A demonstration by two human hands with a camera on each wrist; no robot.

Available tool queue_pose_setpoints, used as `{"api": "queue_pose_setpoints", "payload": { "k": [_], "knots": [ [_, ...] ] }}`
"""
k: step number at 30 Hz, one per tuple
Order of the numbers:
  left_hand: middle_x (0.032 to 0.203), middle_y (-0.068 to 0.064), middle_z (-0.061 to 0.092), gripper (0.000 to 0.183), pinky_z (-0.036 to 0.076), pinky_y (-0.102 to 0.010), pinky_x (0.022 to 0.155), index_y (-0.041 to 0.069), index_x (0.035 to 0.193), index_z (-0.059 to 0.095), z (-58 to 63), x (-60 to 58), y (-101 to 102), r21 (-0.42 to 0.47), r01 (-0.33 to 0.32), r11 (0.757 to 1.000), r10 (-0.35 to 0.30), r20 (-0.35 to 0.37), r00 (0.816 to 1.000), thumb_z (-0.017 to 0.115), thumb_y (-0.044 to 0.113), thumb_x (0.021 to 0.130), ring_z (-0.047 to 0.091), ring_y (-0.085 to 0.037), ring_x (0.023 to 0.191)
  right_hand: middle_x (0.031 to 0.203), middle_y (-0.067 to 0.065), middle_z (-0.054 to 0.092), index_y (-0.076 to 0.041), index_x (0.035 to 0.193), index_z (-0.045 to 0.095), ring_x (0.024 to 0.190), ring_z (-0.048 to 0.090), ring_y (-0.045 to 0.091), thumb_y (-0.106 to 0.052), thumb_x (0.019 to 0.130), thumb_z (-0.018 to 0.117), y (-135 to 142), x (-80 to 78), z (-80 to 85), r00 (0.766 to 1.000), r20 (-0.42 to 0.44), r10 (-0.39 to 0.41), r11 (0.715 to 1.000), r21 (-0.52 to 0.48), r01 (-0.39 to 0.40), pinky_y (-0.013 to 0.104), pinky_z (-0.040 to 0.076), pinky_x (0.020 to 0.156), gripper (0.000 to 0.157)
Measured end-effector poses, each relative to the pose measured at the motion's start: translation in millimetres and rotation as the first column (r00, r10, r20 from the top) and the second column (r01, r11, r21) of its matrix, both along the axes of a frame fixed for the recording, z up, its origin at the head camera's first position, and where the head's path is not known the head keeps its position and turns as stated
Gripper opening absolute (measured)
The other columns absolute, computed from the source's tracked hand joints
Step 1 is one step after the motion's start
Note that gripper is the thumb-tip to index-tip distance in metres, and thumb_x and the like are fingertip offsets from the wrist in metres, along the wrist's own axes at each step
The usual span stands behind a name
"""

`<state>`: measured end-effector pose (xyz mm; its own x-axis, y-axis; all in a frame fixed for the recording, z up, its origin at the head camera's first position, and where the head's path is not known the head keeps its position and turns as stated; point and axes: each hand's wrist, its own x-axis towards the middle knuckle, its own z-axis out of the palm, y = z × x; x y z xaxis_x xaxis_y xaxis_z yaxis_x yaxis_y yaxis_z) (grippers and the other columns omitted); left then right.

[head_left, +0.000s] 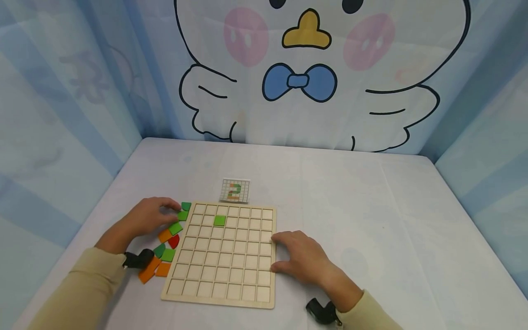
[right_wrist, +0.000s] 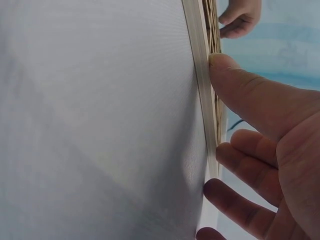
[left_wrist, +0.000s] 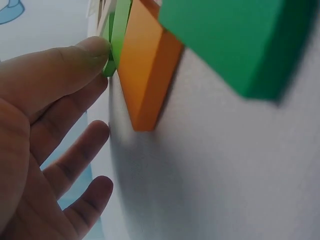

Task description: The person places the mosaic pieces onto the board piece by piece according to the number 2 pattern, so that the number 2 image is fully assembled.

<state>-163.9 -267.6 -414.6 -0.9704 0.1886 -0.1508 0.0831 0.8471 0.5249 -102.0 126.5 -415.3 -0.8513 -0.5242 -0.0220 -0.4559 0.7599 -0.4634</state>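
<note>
My left hand (head_left: 150,215) is at the left side of a wooden grid board (head_left: 217,305), thumb and index fingertips right at a light green square tile (head_left: 183,215). In the left wrist view the thumb (left_wrist: 93,46) overlaps the edge of green tiles, while the other fingers spread loosely. A dark green tile (head_left: 186,206) lies just beyond. On the grid, one light green square (head_left: 220,221) sits in the second row. With thumb and fingers spread, my right hand (head_left: 303,256) rests against the board's right edge (right_wrist: 202,85).
Along the board's left side lie orange tiles (head_left: 149,270), a red rounded piece (head_left: 174,241), a dark green piece (head_left: 159,250) and more light green squares (head_left: 167,255). Behind the board is a small pattern card (head_left: 234,190) with a coloured figure. A white cloth (head_left: 371,220) covers the table.
</note>
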Motion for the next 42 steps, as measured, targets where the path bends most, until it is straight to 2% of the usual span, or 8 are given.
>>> {"api": "queue_pose_setpoints", "payload": {
  "k": [7, 16, 24, 30, 35, 42],
  "knots": [
    [0.117, -0.019, 0.065, 0.025, 0.041, -0.060, 0.101, 0.001, 0.112, 0.069, 0.9, -1.4, 1, 0.003, 0.024, 1.000, -0.024, -0.036, 0.999, 0.071, 0.016, 0.092, 0.054, -0.041, 0.113, 0.129, 0.008, 0.064, -0.008, 0.126, 0.064, 0.120, 0.057, 0.030, -0.031, 0.080, 0.085, 0, -0.1, 0.7, 1.000, 0.007, -0.001, 1.000, -0.004, 0.001, 0.050, 0.047, 0.096, 0.056],
    [0.120, -0.022, 0.064, 0.026, 0.041, -0.062, 0.100, 0.002, 0.112, 0.069, 1.9, -2.0, 0, -0.006, 0.044, 0.999, -0.044, -0.027, 0.999, 0.072, 0.018, 0.091, 0.052, -0.043, 0.114, 0.129, 0.007, 0.064, -0.008, 0.126, 0.064, 0.120, 0.057, 0.030, -0.031, 0.080, 0.085, -1, 0.2, 1.5, 1.000, 0.005, -0.008, 1.000, -0.002, 0.008, 0.050, 0.047, 0.097, 0.056],
    [0.117, -0.020, 0.064, 0.024, 0.041, -0.060, 0.100, 0.002, 0.111, 0.069, 1.4, -2.8, 2, -0.009, 0.015, 1.000, -0.016, -0.022, 1.000, 0.072, 0.015, 0.091, 0.053, -0.041, 0.110, 0.129, 0.007, 0.064, -0.008, 0.126, 0.064, 0.119, 0.057, 0.030, -0.031, 0.080, 0.084, 0, -0.6, 0.5, 1.000, -0.001, -0.002, 1.000, -0.007, 0.002, 0.050, 0.047, 0.096, 0.056],
    [0.109, -0.017, 0.066, 0.023, 0.046, -0.057, 0.095, 0.002, 0.108, 0.069, 1.6, -2.5, 3, -0.028, 0.005, 1.000, -0.006, -0.030, 1.000, 0.073, 0.016, 0.090, 0.055, -0.036, 0.101, 0.129, 0.008, 0.064, -0.008, 0.127, 0.064, 0.120, 0.057, 0.030, -0.031, 0.080, 0.085, -1, -0.6, 0.3, 1.000, 0.001, 0.000, 1.000, -0.006, 0.000, 0.050, 0.047, 0.097, 0.057],
    [0.109, -0.018, 0.066, 0.024, 0.047, -0.057, 0.093, 0.001, 0.108, 0.070, 4.1, -0.7, 4, -0.045, 0.008, 0.999, -0.010, -0.030, 0.999, 0.074, 0.016, 0.089, 0.056, -0.036, 0.100, 0.129, 0.008, 0.064, -0.007, 0.127, 0.064, 0.120, 0.057, 0.031, -0.031, 0.080, 0.085, 0, -0.2, 0.5, 1.000, 0.008, -0.002, 1.000, -0.005, 0.002, 0.050, 0.047, 0.097, 0.057],
    [0.113, -0.021, 0.066, 0.022, 0.046, -0.059, 0.094, 0.003, 0.107, 0.071, 12.5, 3.0, 7, -0.047, 0.031, 0.998, -0.034, -0.063, 0.997, 0.075, 0.018, 0.090, 0.056, -0.041, 0.108, 0.129, 0.007, 0.064, -0.008, 0.126, 0.064, 0.119, 0.057, 0.030, -0.032, 0.080, 0.084, 0, -0.8, -0.4, 1.000, 0.002, -0.001, 1.000, -0.008, 0.001, 0.050, 0.047, 0.096, 0.056]
  ]
}}
